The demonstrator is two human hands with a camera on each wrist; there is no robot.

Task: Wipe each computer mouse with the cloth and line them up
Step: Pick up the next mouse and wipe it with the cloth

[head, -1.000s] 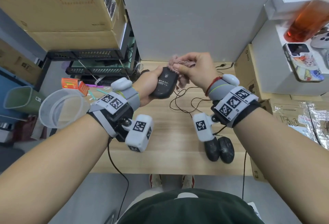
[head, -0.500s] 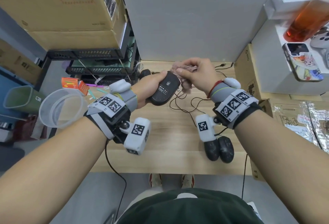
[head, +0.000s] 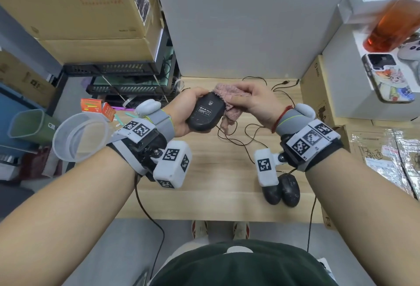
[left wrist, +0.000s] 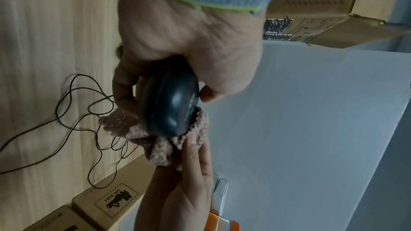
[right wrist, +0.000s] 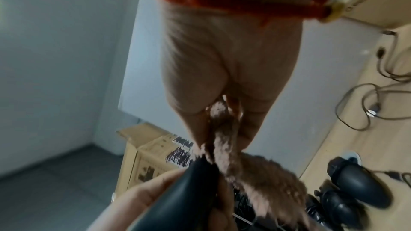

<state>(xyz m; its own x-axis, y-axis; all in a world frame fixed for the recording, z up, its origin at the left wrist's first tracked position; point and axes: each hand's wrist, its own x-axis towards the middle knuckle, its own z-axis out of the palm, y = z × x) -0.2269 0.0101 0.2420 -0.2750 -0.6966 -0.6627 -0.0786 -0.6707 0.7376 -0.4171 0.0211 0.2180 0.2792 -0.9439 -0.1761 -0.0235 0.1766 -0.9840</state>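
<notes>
Mid-task, wipe step on what looks like mouse three. Left hand [head: 184, 113] has its fingers curled round a black mouse [head: 206, 113], held up off the bench [head: 216, 172] with the underside and its label facing up. Right hand [head: 254, 103] pinches a bunched pink cloth [head: 227, 101] between thumb and fingers, pressing it against the front end and far side of that mouse; the left wrist view shows the cloth wrapped under the nose of the shell. Two more black mice [head: 283, 190] sit side by side, touching, near the front right edge of the bench, cables [head: 241, 135] trailing back in a loose tangle. I read those two as already wiped and lined up, but their surfaces are too small to tell clean from dusty, so that's a judgement. Can't see any further mice on the bench, though the wrist rigs hide part of it. Left to do: finish wiping the held mouse, probably top shell as well as base, then set it down next to the pair so all three make one row.
</notes>
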